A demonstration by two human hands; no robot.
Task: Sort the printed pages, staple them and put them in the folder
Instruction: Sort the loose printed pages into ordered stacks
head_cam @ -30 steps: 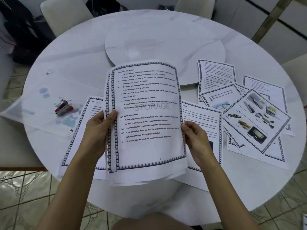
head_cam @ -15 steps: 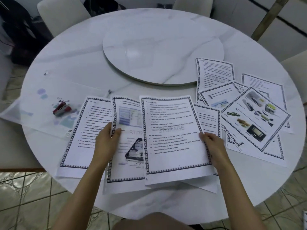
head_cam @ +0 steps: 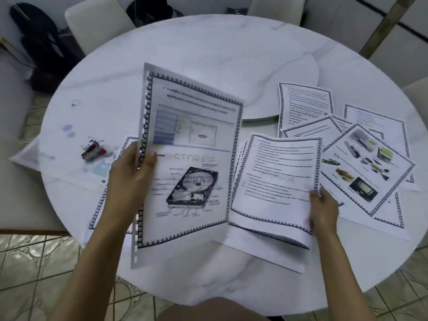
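I see the round marble table (head_cam: 208,286) filling most of the view, with a raised turntable (head_cam: 266,72) at its centre. A loose spread of bordered pages (head_cam: 368,167) overlaps on the right side of the table. On the left lies a clear folder (head_cam: 58,144), flat on the table.

Both forearms reach in from the bottom edge. My left hand (head_cam: 132,172) holds the hard-disk page (head_cam: 192,158) up off the table by its left edge, tilted towards the camera, with the thumb (head_cam: 151,156) pressed on the front and the fingers curled behind. My right hand (head_cam: 324,207) pinches the lower right edge of a text page (head_cam: 278,181), which bows upward over other sheets; its fingers go under the paper. Another page (head_cam: 99,205) lies flat below my left wrist. A small red stapler (head_cam: 92,150) sits on the folder, well apart from both hands.
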